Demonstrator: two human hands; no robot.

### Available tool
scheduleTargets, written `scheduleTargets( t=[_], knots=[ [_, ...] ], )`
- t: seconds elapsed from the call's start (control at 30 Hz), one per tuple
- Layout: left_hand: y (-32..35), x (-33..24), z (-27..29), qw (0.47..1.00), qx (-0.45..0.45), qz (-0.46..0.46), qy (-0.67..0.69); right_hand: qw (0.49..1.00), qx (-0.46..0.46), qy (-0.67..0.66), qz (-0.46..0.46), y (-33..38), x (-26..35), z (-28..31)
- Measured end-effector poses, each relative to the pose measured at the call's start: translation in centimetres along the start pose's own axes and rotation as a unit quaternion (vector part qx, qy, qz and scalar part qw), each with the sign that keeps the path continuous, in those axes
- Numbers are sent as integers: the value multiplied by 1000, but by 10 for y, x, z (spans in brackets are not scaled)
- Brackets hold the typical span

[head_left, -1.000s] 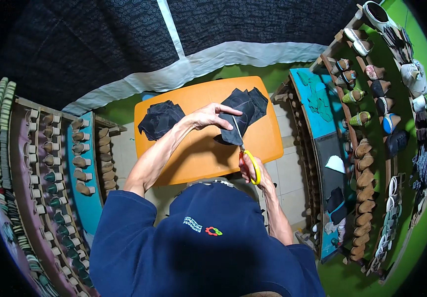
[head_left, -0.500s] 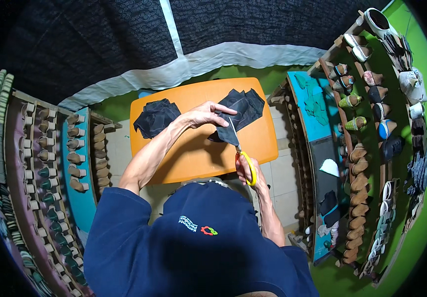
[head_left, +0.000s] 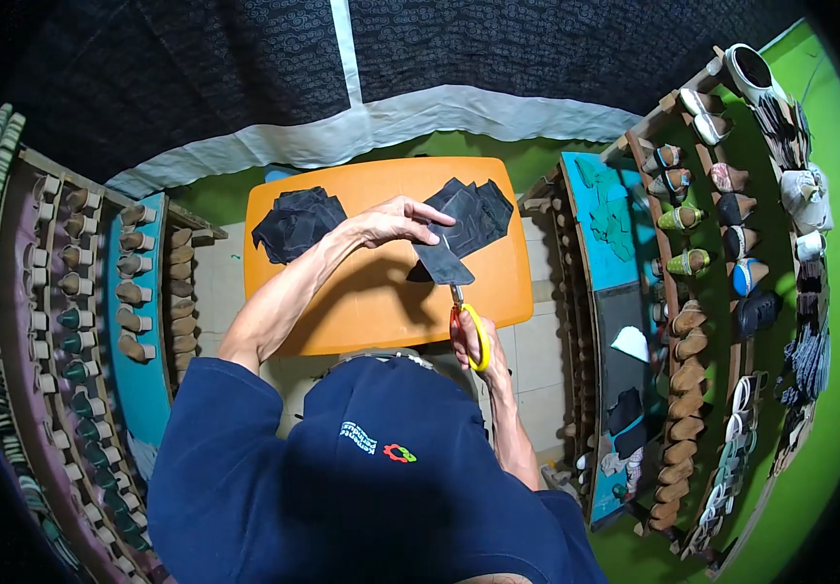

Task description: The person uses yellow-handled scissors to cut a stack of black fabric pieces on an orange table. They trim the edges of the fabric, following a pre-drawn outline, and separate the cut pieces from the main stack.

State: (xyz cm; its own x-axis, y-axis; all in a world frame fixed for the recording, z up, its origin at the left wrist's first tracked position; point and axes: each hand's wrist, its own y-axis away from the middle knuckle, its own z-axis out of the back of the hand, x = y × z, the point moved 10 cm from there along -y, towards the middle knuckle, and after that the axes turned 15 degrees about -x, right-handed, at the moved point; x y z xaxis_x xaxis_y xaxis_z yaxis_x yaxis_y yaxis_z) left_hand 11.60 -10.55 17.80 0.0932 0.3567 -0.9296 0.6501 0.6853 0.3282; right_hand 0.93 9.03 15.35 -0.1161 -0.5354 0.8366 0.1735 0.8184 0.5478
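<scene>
The person stands over a small orange table (head_left: pixel 362 302) and works a dark grey cut piece (head_left: pixel 442 263), a flat, matte sheet that looks like thin leather or synthetic upper material, shaped roughly like a trapezoid with its long axis running from the far edge of the table back toward the body. The left hand (head_left: pixel 391 222) reaches across from the left and pinches the far end of the piece, fingers curled down over it. The right hand (head_left: pixel 474 341) is closed through the yellow loops of a pair of scissors (head_left: pixel 467 316), whose red-collared blades point away from the body and meet the near edge of the piece; whether the blades are parted I cannot tell. So the piece lies just ahead of the scissors, between the two hands, with the right hand nearer its near edge. Beyond it sits a loose stack of similar dark pieces (head_left: pixel 478 209), and another pile (head_left: pixel 298 222) rests on the table's left end. Wooden racks of shoe lasts (head_left: pixel 693 321) flank the table on the right.
</scene>
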Motion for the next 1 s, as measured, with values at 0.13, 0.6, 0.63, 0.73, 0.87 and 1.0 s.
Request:
scheduleTargets(
  t=[0.13, 0.6, 0.63, 0.73, 0.87, 1.0],
  knots=[
    [-2, 4, 4, 1000, -5, 3, 5, 1000, -4, 12, 14, 3, 5, 0],
    [13, 10, -11, 1000, 19, 14, 15, 998, 17, -38, -56, -6, -17, -10],
    [13, 11, -9, 999, 6, 12, 29, 998, 14, -33, -54, -6, -16, -10],
    [10, 12, -5, 999, -14, 6, 51, 999, 8, -27, -44, -6, -13, -9],
    [9, 14, -2, 999, -10, 4, 50, 999, 8, -35, -26, -6, -12, -8],
    [12, 17, 1, 998, -29, 15, 60, 999, 4, -29, -22, -9, -13, -6]
  ],
)
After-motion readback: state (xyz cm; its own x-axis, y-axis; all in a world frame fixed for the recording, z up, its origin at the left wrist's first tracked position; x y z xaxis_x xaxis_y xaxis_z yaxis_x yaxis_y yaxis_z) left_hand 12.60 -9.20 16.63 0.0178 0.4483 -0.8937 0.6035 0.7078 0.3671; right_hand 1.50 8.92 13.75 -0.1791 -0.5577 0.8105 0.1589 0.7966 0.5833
